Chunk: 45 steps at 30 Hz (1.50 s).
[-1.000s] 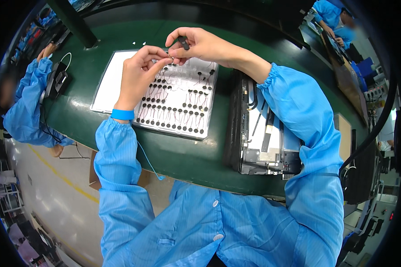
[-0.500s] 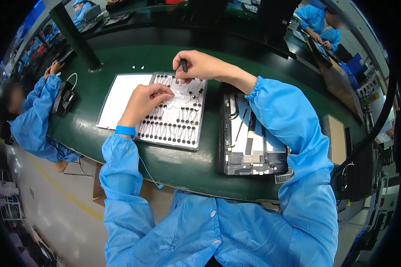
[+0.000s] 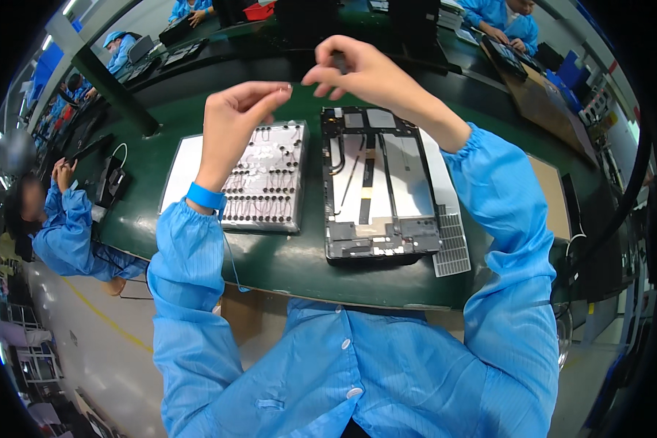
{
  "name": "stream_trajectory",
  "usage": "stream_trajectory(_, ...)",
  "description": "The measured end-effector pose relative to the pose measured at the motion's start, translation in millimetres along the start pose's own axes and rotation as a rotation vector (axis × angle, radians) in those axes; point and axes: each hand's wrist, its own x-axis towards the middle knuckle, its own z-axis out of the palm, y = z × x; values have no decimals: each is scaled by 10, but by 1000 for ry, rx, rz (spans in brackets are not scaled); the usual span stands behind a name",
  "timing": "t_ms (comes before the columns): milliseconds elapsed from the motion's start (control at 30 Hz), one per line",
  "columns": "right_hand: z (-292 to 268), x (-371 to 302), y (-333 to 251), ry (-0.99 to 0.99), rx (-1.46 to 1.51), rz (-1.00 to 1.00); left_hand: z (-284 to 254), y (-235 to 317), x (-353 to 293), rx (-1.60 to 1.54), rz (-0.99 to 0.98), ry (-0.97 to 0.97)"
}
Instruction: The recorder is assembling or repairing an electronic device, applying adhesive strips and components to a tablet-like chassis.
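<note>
My left hand (image 3: 242, 120) is raised over the far side of a parts tray (image 3: 266, 225), its thumb and forefinger pinched together; a tiny pale bit shows at the tips, too small to name. Close by on the right, my right hand (image 3: 376, 77) is curled around a short black tool (image 3: 339, 62), mostly hidden by the fingers. Rows of small round black parts with thin wires (image 3: 270, 198) lie in the tray. To its right rests an opened tablet-like device (image 3: 383, 182), with a white inner face, black strips and a dark frame.
A white sheet (image 3: 179, 175) sticks out left of the tray, and a sheet of small grey labels (image 3: 452, 244) lies at the device's right. A tan board (image 3: 547, 193) is farther right. A dark post (image 3: 113, 80) rises from the green bench. Co-workers in blue sit around.
Both hands have lifted off the tray, moving up and away from me, the right hand also rightward. The opened device now shows fully, no longer partly covered by my right sleeve.
</note>
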Motion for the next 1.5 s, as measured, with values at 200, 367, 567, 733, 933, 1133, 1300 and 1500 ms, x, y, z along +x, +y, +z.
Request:
stream_trajectory(200,-308,-670,60,154,340,109,765,43,295,46,221,-116)
stream_trajectory(367,-539,-1030,188,281,377,207,1153,207,314,135,231,-182)
stream_trajectory(567,-650,-1271,466,307,174,128,1389,116,287,429,347,-246)
stream_trajectory(733,-652,-1312,722,517,-387,-17,1490,98,200,467,203,-340)
stream_trajectory(933,-602,-1326,866,313,-5,140,1522,68,216,488,170,-396)
stream_trajectory(1133,-447,-1314,876,281,164,270,1504,4,226,450,173,-404)
stream_trajectory(1300,-499,-1256,826,190,158,379,1437,-68,191,373,156,-383)
stream_trajectory(1500,-472,-1258,785,228,45,349,1434,-96,206,411,142,-436)
